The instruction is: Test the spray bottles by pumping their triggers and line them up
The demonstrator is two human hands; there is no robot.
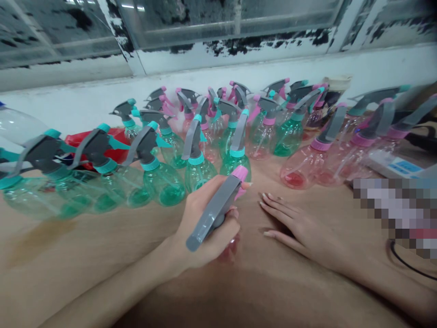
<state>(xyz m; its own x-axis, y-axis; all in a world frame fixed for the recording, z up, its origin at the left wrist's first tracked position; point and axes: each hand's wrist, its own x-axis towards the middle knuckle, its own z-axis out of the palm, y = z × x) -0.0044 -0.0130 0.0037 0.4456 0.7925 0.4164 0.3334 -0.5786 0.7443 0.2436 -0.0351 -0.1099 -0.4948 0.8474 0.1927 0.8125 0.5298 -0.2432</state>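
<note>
Left hand (pixel 198 205), grip wrapped round pink spray bottle (pixel 216 209); right hand (pixel 302 230) flat on bench (pixel 112 246), empty; careless forward push might topple green bottle (pixel 229 166)

Spray bottles (pixel 169 191) stand on the table (pixel 112 228) (a wall (pixel 82 105) behind them).
</note>
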